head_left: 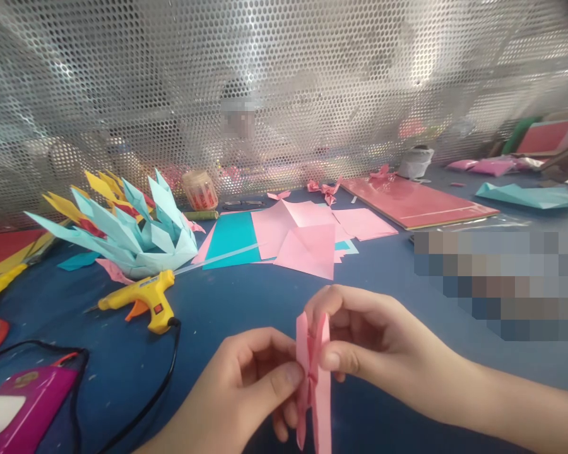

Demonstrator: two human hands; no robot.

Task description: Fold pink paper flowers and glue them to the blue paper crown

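Observation:
A narrow folded pink paper piece (320, 403) stands upright between my hands at the lower middle, with a creased gap running down its length. My left hand (260, 384) pinches its left side between thumb and fingers. My right hand (369, 334) grips its upper right side, the thumb in front and the fingers behind. Beyond my hands lie loose pink sheets (307, 249) and a teal sheet (231, 239).
A yellow glue gun (144, 299) with a black cord lies left of my hands. Behind it sits a light-blue folded paper form (146, 252). A magenta object (38, 403) is at lower left. A red board (416, 202) lies at back right, before a perforated metal screen (284, 82).

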